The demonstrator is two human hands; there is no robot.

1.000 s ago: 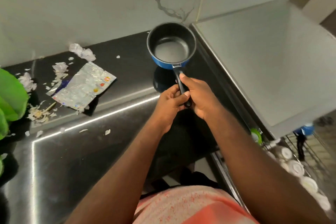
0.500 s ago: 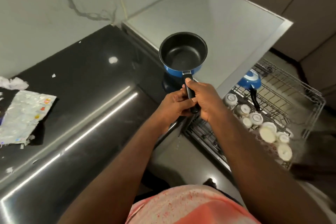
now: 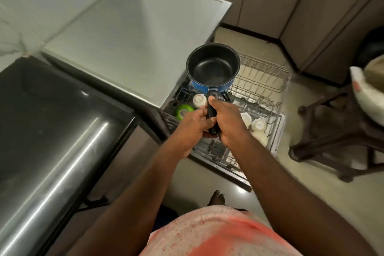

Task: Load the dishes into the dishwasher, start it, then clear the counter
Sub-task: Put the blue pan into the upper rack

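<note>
Blue outside, black inside: logged the saucepan (image 3: pixel 213 68) as held in the air, mouth up, above the pulled-out dishwasher rack (image 3: pixel 261 81), toward its far left corner. Found the black handle (image 3: pixel 212 98) pointing straight back toward the body, so took the long axis to run from the chest outward over the rack. Recorded both hands curled round that handle: right hand (image 3: pixel 230 125) wrapped on it with the thumb laid along the top toward the pan, left hand (image 3: pixel 194 125) closed on it from the opposite side. Placed the pan's bowl just beyond both hands, away from the body; judged neither hand clearly nearer to it. Noted in the rack, below and to either side of the handle, a green bowl (image 3: pixel 184 110) and several white cups (image 3: pixel 257 127), upside down; saw bare wire in the far right section. Marked the dark tabletop (image 3: pixel 52 120) well off to the left, not under the pan. Judged the step in hand to be lowering the pan into the rack; expected a need to tip it mouth-down and keep the handle clear of the cups. Could not see the space directly beneath the pan.
</note>
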